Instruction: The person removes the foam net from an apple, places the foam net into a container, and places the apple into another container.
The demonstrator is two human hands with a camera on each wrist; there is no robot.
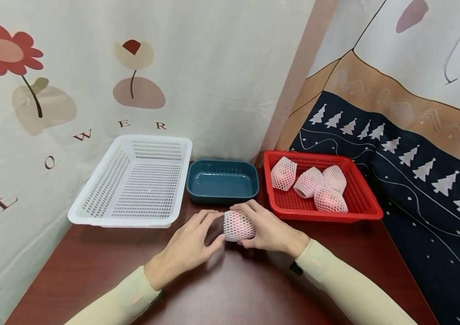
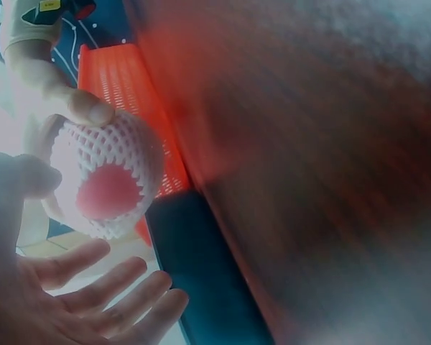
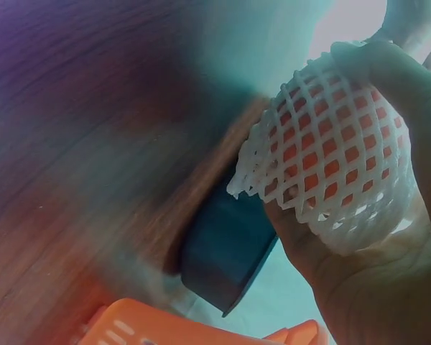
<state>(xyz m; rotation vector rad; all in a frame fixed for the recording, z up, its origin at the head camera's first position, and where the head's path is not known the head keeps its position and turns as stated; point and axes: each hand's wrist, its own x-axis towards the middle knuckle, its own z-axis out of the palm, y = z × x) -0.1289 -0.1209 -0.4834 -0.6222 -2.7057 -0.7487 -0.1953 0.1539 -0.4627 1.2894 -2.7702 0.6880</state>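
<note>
My right hand [image 1: 274, 229] grips a round red fruit in a white foam net [image 1: 239, 226], its thumb and fingers curled about the right side. The net's open end faces my left hand [image 1: 187, 243], and bare red skin shows through it in the left wrist view. The left hand's fingers are spread and loosely bent, with the thumb tip right at the net's edge. Seen from the right wrist, the foam net [image 3: 330, 154] covers the fruit, with its loose rim sticking out at one end.
Behind the hands stands a dark blue rectangular dish [image 1: 223, 184]. A white plastic basket [image 1: 148, 189] is to its left. The red basket [image 1: 323, 216] at the right holds several net-wrapped fruits [image 1: 330, 200]. Printed curtains rise behind the dark red-brown table [image 1: 230, 289].
</note>
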